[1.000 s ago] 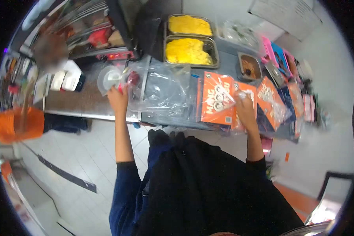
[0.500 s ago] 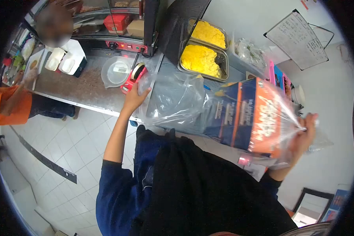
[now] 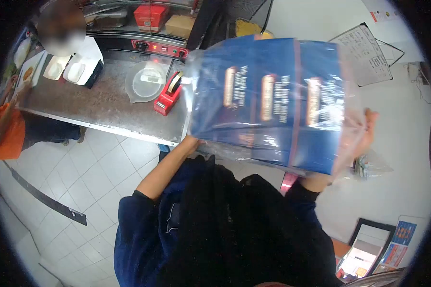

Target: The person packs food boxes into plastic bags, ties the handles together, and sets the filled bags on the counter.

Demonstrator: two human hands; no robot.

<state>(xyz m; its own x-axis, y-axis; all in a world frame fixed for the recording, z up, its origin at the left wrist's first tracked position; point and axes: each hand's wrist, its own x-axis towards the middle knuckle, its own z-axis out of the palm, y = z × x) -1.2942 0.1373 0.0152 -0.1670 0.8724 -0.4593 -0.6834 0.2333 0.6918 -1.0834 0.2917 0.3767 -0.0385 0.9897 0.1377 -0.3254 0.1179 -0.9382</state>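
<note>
A large clear plastic bag (image 3: 210,149) is raised in front of me, with blue printed cartons (image 3: 277,103) inside it. Three label strips with white lettering show on their blue side. At the bag's lower left corner is my left hand (image 3: 192,142), closed on its edge, with most fingers hidden behind it. My right hand (image 3: 359,136) grips the bag's right end, partly veiled by plastic and blurred by motion. Left of the bag, a red tape dispenser (image 3: 166,98) and a translucent round container (image 3: 146,81) sit on the counter.
The metal counter (image 3: 107,107) runs left, bearing white open boxes (image 3: 76,71). Behind it is a glass display case with a red box (image 3: 151,18). A tray of yellow food (image 3: 249,28) is mostly covered. A co-worker in an orange garment (image 3: 7,131) stands far left.
The bag of cartons has swung up and left, turning its blue side toward me and covering the food trays. My left hand has moved lower and right, to the bag's corner.
</note>
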